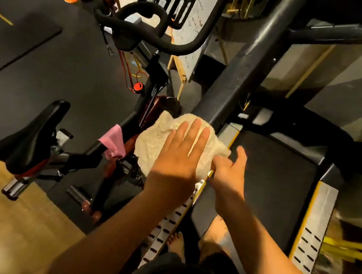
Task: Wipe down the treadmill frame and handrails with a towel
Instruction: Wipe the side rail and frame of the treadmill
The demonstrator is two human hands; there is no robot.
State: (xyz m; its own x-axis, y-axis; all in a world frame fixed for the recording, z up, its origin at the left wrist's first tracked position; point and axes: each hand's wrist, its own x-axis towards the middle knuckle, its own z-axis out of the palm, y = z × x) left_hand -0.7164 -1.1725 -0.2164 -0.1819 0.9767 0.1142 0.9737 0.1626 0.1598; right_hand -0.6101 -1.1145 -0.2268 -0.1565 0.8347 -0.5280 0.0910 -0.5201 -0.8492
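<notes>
Cream terry-cloth towel (169,144) lies bunched at the foot of the black treadmill upright post (237,74), where the post meets the left side rail of the deck. Towel covers the front end of that silver slotted side rail with yellow edge strip (169,225).

Left hand (182,151): flat, fingers extended and close together, palm pressed down on top of the towel; fingertips reach the towel's far edge beside the post base.

Right hand (229,168): at the towel's right edge, fingers curled into the cloth there, thumb raised clear over the black treadmill belt (270,179). Grip appears to be a pinch on the towel edge; the exact finger contact is hidden.

Matching silver side rail (315,224) runs along the right edge of the belt. Person's bare feet (178,243) show at the near end of the belt, against the left rail.

Off the treadmill's left side: black and red stationary bike (120,94), black saddle (31,134) nearest, a pink cloth (112,142) draped on its frame just beside the towel. A whiteboard with handwriting on a wooden easel (192,27) stands beyond the bike's handlebars.
</notes>
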